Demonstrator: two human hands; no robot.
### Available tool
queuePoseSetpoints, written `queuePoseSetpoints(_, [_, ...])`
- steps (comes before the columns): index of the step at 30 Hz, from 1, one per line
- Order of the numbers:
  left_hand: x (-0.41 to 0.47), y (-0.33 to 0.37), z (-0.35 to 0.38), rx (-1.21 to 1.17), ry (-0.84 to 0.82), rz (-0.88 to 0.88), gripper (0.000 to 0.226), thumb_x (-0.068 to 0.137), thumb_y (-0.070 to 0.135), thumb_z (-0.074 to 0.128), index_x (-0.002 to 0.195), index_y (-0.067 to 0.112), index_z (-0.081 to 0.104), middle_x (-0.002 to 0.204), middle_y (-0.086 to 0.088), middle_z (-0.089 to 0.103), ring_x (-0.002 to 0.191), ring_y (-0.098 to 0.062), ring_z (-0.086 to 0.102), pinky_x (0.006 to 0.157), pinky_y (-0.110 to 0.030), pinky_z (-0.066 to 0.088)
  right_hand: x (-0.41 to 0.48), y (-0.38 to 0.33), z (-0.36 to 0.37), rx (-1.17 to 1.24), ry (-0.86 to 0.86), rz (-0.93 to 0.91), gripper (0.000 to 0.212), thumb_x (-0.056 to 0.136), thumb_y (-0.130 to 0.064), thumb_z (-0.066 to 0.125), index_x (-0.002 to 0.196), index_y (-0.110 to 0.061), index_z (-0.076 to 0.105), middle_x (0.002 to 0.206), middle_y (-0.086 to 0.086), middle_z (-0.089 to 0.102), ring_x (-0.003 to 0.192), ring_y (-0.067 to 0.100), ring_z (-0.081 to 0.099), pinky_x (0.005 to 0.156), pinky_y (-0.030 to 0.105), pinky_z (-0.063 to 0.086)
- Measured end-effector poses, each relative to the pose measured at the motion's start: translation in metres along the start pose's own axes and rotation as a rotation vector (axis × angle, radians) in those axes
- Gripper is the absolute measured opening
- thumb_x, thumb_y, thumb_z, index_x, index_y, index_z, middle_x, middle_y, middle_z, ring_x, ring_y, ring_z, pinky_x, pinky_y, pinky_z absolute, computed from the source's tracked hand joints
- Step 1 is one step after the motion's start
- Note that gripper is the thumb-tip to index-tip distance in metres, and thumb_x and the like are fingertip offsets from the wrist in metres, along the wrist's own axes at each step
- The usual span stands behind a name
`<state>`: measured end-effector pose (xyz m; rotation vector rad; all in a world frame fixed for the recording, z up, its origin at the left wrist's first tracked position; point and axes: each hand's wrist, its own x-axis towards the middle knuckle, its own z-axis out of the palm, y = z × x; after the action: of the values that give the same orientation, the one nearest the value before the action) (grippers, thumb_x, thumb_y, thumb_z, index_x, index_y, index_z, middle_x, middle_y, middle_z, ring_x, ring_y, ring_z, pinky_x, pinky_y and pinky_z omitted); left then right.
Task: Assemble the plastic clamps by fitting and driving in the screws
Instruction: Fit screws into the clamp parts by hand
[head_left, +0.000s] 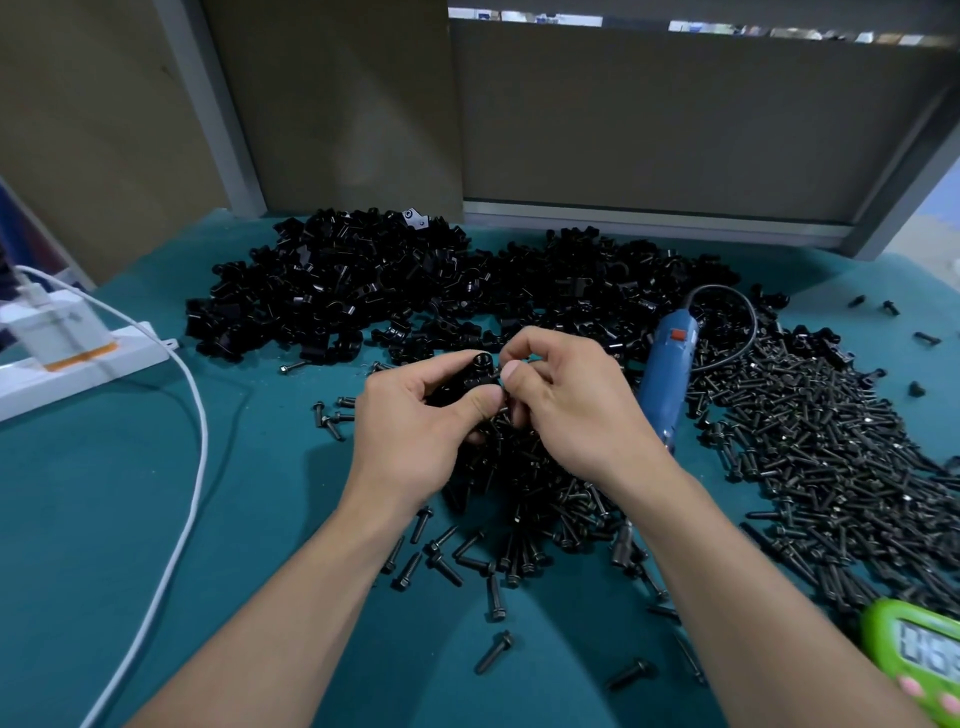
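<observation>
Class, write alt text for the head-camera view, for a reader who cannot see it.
A person's left hand grips a black plastic clamp while the right hand pinches a mostly hidden screw against it, over a teal table. A blue electric screwdriver lies beside heaps of clamps and loose screws.

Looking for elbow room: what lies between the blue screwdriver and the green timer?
Head view: densely spread black screws, from blue screwdriver to green timer.

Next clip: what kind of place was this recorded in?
Most likely a small-parts assembly bench in a workshop or factory. A heap of black plastic clamps and a spread of black screws lie on the teal mat, with a blue electric screwdriver between them and a green timer nearby.
</observation>
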<state>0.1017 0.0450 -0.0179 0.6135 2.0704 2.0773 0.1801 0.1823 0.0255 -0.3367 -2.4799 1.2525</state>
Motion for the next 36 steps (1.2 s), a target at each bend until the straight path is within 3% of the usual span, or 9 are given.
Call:
queuePoseSetpoints(9, [0.000, 0.006, 0.000, -0.035, -0.069, 0.056, 0.038, 0.087, 0.008, 0.082, 0.104, 0.042, 0.076, 0.098, 0.010, 0.081, 0.073, -0.014, 0.076, 0.069, -0.026, 0.061, -0.001, -0.002, -0.005, -0.028, 0.029, -0.001, 0.039, 0.106, -0.032, 0.054, 0.070, -0.021, 0.063, 0.056, 0.000, 0.066, 0.041, 0.002, 0.047, 0.045, 0.014, 0.035])
queuePoseSetpoints(15, [-0.003, 0.002, 0.000, 0.047, -0.030, 0.112, 0.036, 0.086, 0.010, 0.082, 0.108, 0.039, 0.077, 0.099, 0.019, 0.079, 0.082, 0.000, 0.075, 0.072, -0.013, 0.056, -0.001, 0.002, 0.003, -0.080, 0.060, 0.038, 0.051, 0.106, -0.039, 0.052, 0.059, -0.018, 0.051, 0.046, -0.009, 0.042, 0.043, 0.007, 0.036, 0.043, 0.021, 0.030])
queuePoseSetpoints(18, [-0.001, 0.001, 0.000, 0.074, -0.017, 0.100, 0.034, 0.088, 0.014, 0.081, 0.119, 0.028, 0.078, 0.108, 0.009, 0.079, 0.081, -0.006, 0.076, 0.079, -0.027, 0.061, -0.001, 0.003, 0.004, -0.053, 0.058, 0.049, 0.054, 0.104, -0.045, 0.053, 0.057, -0.018, 0.051, 0.043, -0.009, 0.040, 0.041, 0.007, 0.035, 0.042, 0.020, 0.029])
queuePoseSetpoints(21, [0.000, 0.001, -0.001, 0.084, -0.007, 0.096, 0.032, 0.091, 0.016, 0.079, 0.122, 0.023, 0.077, 0.113, 0.006, 0.079, 0.098, -0.011, 0.076, 0.091, -0.038, 0.061, 0.001, 0.001, -0.003, 0.064, 0.029, 0.048, 0.032, 0.100, -0.039, 0.061, 0.074, -0.021, 0.065, 0.055, -0.002, 0.065, 0.046, 0.006, 0.049, 0.050, 0.024, 0.042])
queuePoseSetpoints(24, [0.000, 0.002, 0.000, 0.086, -0.010, 0.099, 0.034, 0.091, 0.017, 0.079, 0.125, 0.017, 0.076, 0.110, 0.002, 0.079, 0.086, -0.009, 0.077, 0.078, -0.027, 0.061, 0.003, -0.001, -0.006, 0.090, -0.021, 0.013, 0.022, 0.099, -0.020, 0.063, 0.078, -0.024, 0.066, 0.060, 0.001, 0.068, 0.047, 0.007, 0.054, 0.052, 0.024, 0.044])
queuePoseSetpoints(27, [-0.003, 0.001, 0.001, 0.108, -0.027, 0.107, 0.032, 0.090, 0.015, 0.079, 0.121, 0.024, 0.077, 0.105, 0.009, 0.080, 0.076, -0.005, 0.075, 0.071, -0.019, 0.058, 0.001, 0.000, 0.002, -0.075, 0.079, 0.024, 0.042, 0.105, -0.032, 0.057, 0.065, -0.020, 0.059, 0.053, 0.003, 0.060, 0.041, 0.004, 0.045, 0.041, 0.021, 0.036])
queuePoseSetpoints(30, [-0.002, 0.002, -0.001, 0.120, -0.034, 0.114, 0.032, 0.090, 0.013, 0.078, 0.120, 0.025, 0.078, 0.104, 0.012, 0.080, 0.079, -0.004, 0.075, 0.073, -0.018, 0.057, -0.001, 0.000, 0.007, -0.128, 0.114, 0.044, 0.051, 0.106, -0.040, 0.052, 0.061, -0.018, 0.054, 0.046, -0.003, 0.049, 0.040, 0.005, 0.042, 0.040, 0.019, 0.031])
queuePoseSetpoints(33, [0.002, 0.001, -0.001, 0.094, -0.015, 0.090, 0.032, 0.091, 0.015, 0.078, 0.123, 0.021, 0.077, 0.110, 0.007, 0.079, 0.087, -0.008, 0.076, 0.079, -0.028, 0.060, -0.001, -0.002, -0.004, -0.026, 0.038, 0.002, 0.036, 0.106, -0.035, 0.054, 0.073, -0.024, 0.062, 0.051, -0.004, 0.061, 0.043, 0.002, 0.050, 0.045, 0.015, 0.037])
queuePoseSetpoints(36, [0.002, 0.000, -0.001, 0.079, -0.040, 0.075, 0.032, 0.092, 0.014, 0.077, 0.123, 0.020, 0.077, 0.102, 0.004, 0.080, 0.070, -0.014, 0.075, 0.069, -0.033, 0.061, 0.001, -0.003, -0.007, -0.003, -0.037, 0.020, 0.029, 0.105, -0.029, 0.057, 0.078, -0.022, 0.065, 0.056, 0.001, 0.067, 0.045, 0.005, 0.053, 0.048, 0.019, 0.039])
